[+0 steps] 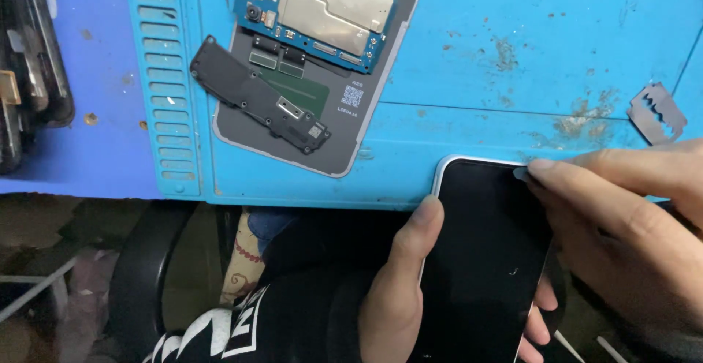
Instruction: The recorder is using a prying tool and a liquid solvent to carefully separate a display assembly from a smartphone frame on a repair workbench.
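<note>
Blue rubber work mat (476, 77) carries opened grey phone back shell (307, 114), board exposed. Black-screened smartphone (487, 260), screen not yet lifted: left hand (399, 282) cradles it, right hand (630, 216) pinches thin pick at top edge. Razor blade (657, 113) lies nearby.

Blue mat (476, 77): opened phone (315, 63), blade (657, 113)

Bare blue surface (512, 12) lies open between the opened phone (307, 63) and the razor blade (657, 112). Stacked devices (29, 63) crowd the left edge.
</note>
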